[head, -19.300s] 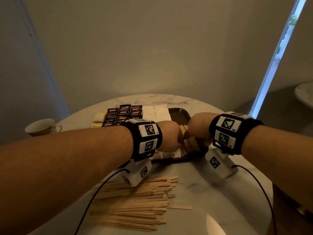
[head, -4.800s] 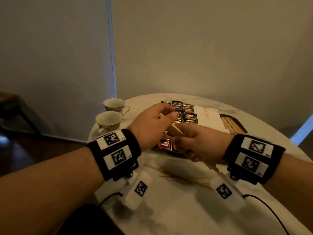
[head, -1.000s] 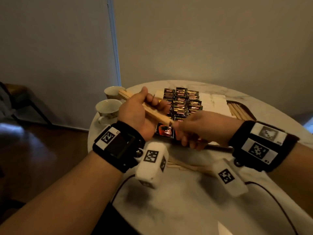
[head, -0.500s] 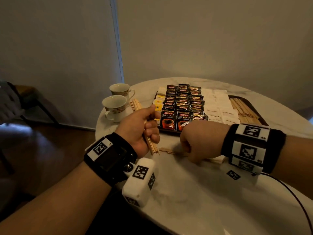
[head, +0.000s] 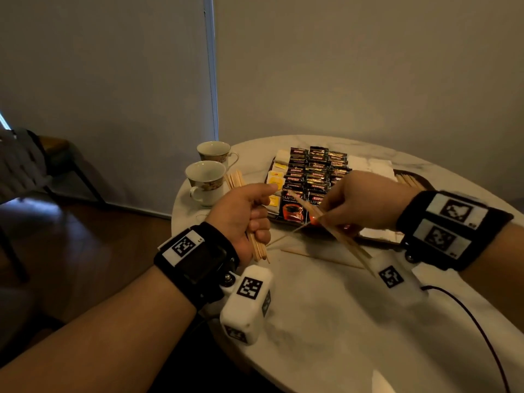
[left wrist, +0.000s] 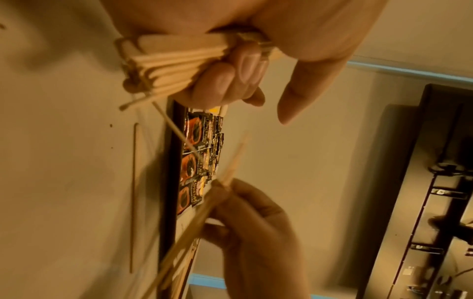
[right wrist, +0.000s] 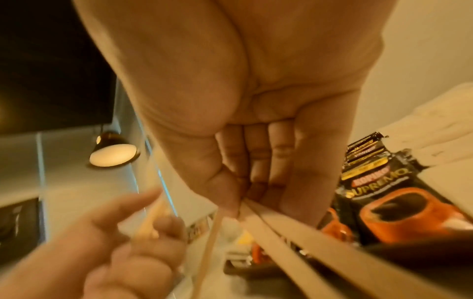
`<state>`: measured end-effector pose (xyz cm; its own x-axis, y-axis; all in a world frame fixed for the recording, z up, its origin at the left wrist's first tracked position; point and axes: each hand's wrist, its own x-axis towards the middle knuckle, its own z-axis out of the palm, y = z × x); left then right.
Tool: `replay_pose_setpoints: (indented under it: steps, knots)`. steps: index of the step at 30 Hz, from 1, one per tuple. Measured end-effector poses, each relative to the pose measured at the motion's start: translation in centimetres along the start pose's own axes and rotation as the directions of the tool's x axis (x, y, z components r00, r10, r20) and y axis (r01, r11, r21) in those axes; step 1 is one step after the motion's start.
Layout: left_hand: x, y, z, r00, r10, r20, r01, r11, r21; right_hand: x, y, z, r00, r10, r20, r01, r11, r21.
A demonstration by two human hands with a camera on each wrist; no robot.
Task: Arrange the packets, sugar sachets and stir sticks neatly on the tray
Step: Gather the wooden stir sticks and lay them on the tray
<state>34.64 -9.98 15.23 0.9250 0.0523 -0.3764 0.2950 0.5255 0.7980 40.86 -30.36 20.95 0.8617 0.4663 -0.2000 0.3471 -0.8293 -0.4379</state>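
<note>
- Gathering is the step in hand: my left hand [head: 246, 214] is fisted round a bundle of stir sticks [left wrist: 169, 66], thumb out.
- My right hand [head: 358, 201] pinches a few more sticks [head: 338, 235] near the tray's [left wrist: 167, 212] front edge.
- Loose sticks [head: 321, 258] lie on the marble table [head: 340, 321].
- Next, I judge: add my right hand's sticks to the bundle, collect the loose ones, then lay all beside the sugar sachets [head: 374, 167].

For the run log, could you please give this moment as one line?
left hand: grips stick bundle | right hand: pinches a few sticks | loose sticks: on table | tray: packets, sachets laid out
</note>
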Motion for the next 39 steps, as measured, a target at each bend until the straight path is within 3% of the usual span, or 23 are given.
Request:
replay_pose_setpoints:
  steps: [4,6,13,19,21,24,31,34,39]
  knots:
    - [1.0,-0.5,0.9,1.0,0.025,0.012,-0.025,0.996,0.081,0.3,-0.5,-1.1,0.998,0.014,-0.064,0.013,0.919,0.393]
    - [1.4,-0.7,1.5,0.997,0.058,0.057,-0.066,0.983,0.171,0.6,-1.0,-1.1,0.998,0.004,-0.07,0.031,0.868,0.495]
    - [2.1,0.0,2.0,0.987,0.078,0.14,-0.119,0.94,0.319,2.1,-1.5,-0.1,0.991,0.026,-0.134,0.064,0.778,0.625]
    - [3.2,0.7,1.3,0.986,0.162,-0.04,-0.144,0.947,0.289,2.4,-1.5,-0.1,0.983,0.064,-0.173,0.082,0.69,0.719]
    - [3.3,0.8,1.7,0.978,0.191,-0.079,-0.164,0.949,0.269,2.5,-2.0,0.0,0.987,0.045,-0.152,0.081,0.678,0.731]
    - [3.6,0.6,2.6,0.975,0.196,-0.107,-0.169,0.961,0.219,2.8,-3.1,0.7,0.992,0.02,-0.126,0.068,0.754,0.653]
    - [4.9,-0.1,3.2,0.981,0.084,-0.176,-0.062,0.99,0.128,3.9,-4.0,1.3,0.986,0.09,-0.142,0.012,0.807,0.591]
    - [4.6,-0.1,3.6,0.982,0.127,-0.143,-0.111,0.987,0.119,4.4,-3.7,1.6,0.983,0.089,-0.16,0.017,0.825,0.565]
    - [5.9,0.1,3.8,0.953,0.192,-0.234,-0.147,0.969,0.199,4.2,-2.7,2.2,0.974,0.023,-0.225,0.113,0.813,0.571]
